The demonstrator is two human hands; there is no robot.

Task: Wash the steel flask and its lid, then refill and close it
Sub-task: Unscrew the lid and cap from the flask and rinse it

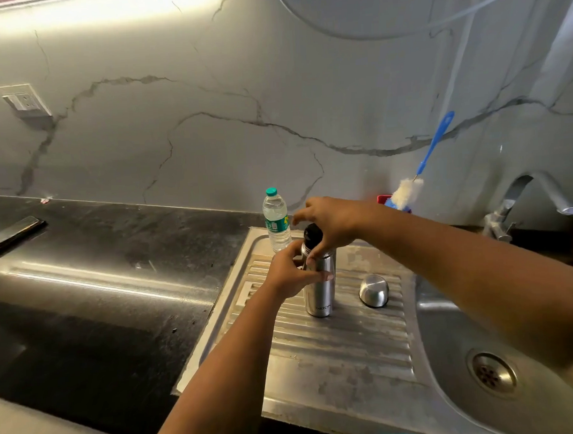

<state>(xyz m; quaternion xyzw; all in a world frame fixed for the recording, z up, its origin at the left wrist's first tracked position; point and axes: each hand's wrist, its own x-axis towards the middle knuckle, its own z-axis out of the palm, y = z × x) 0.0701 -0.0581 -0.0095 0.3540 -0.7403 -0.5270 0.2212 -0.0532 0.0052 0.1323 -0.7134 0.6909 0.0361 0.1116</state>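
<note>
- The flask (319, 286) stands upright on the ribbed drainboard (345, 346) at frame centre.
- The left hand (289, 273) curls round the flask's upper body.
- The right hand (332, 222) pinches the black stopper (312, 232) at the flask's mouth.
- The steel lid (373, 290) sits on the drainboard, right of the flask and apart from it.
- A water bottle (276, 219) stands just behind.
- The sink (485, 355) fills the lower right; the dark bench (98, 260) lies left.

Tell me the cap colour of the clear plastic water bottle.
Teal-green cap, on the clear plastic water bottle; head view.
</note>
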